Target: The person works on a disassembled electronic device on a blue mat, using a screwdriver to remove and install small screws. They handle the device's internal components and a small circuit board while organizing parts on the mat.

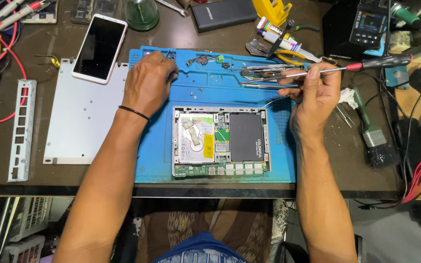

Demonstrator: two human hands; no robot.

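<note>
The right hand (314, 95) hovers over the right edge of the blue repair mat (157, 165), fingers pinched around the metal shaft of a screwdriver (327, 70) whose red-and-black handle points out past the mat toward the bench's right side. The left hand (148, 83) rests knuckles-up at the mat's far left corner, fingers curled under; whether they grip anything I cannot tell. The opened mini computer (220, 141) lies at the mat's near edge, between both wrists, touched by neither. A white smartphone (99, 47) lies left of the mat.
</note>
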